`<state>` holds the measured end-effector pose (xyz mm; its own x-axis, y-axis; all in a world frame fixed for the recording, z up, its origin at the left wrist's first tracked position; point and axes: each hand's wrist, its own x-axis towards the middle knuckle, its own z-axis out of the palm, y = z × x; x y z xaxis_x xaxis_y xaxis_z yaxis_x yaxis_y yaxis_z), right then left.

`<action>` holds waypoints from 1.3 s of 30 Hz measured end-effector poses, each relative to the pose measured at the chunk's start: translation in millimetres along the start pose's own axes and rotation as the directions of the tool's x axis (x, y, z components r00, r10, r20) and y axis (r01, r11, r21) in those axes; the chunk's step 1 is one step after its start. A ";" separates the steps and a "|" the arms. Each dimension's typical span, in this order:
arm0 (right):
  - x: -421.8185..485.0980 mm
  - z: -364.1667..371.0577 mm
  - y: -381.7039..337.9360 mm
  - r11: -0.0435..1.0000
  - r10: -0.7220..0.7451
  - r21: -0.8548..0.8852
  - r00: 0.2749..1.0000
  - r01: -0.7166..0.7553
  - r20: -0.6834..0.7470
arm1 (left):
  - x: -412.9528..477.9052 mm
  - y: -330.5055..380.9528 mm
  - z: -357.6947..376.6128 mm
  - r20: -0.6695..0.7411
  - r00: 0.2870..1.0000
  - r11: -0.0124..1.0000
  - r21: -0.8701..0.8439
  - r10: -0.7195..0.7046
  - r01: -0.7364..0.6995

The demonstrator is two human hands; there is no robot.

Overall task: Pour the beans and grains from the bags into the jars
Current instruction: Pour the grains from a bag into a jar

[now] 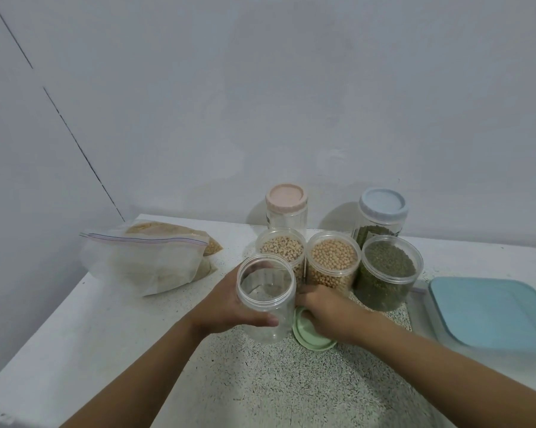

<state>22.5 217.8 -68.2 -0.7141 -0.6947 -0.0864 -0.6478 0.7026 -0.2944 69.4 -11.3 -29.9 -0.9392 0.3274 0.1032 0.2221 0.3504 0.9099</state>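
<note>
Landmark: we place everything by the empty jar (265, 291), clear and open-mouthed, over the speckled counter (260, 381).
Left hand: our left hand (229, 301) grips the empty jar, thumb across its near wall and fingers wrapped round the far side.
Right hand: our right hand (325, 313) sits just right of the empty jar, fingers curled over the green lid (310, 338) and gripping its rim.
Green lid: against the empty jar's lower right side; we cannot tell whether it lies flat.
Open jars: just behind the empty jar stands the jar of pale beans (280, 247). To its right are the jar of yellow beans (333, 257) and then the jar of green beans (388, 267).
Lidded jars: farther behind are the pink-lidded jar (287, 208) and the blue-lidded jar (381, 211).
Bags: the zip bags (149, 261) of tan grains lie well left of the empty jar.
Box: the blue-lidded box (489, 313) lies well right of it.
</note>
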 end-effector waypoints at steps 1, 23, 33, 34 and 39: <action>1.3 1.6 1.9 1.000 -0.018 0.006 1.000 0.018 -0.009 | 0.2 -0.6 0.2 0.001 1.000 1.000 0.003 -0.003 0.003; -3.7 -84.0 -43.1 0.832 -0.004 0.517 0.934 0.202 -0.358 | -17.0 1.0 0.8 -0.075 0.986 0.988 0.034 -0.146 0.149; 24.2 -82.4 -50.6 0.895 -0.073 0.376 0.911 0.239 -0.406 | -36.0 13.0 -23.8 -0.060 0.973 0.975 -0.021 -0.223 0.222; 29.1 -85.2 -54.3 0.895 -0.069 0.375 0.905 0.242 -0.421 | -40.4 14.5 -32.4 -0.087 0.970 0.974 -0.026 -0.225 0.224; 57.3 -104.1 -81.6 0.882 -0.116 0.375 0.903 0.285 -0.413 | -58.3 17.6 -78.4 -0.320 0.926 0.970 0.063 -0.201 0.233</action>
<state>6.9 136.7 50.0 -0.6796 -0.6452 0.3491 -0.6752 0.3640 -0.6416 107.5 -93.0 11.6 -0.9980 -0.0481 0.0408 0.0134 0.4715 0.8818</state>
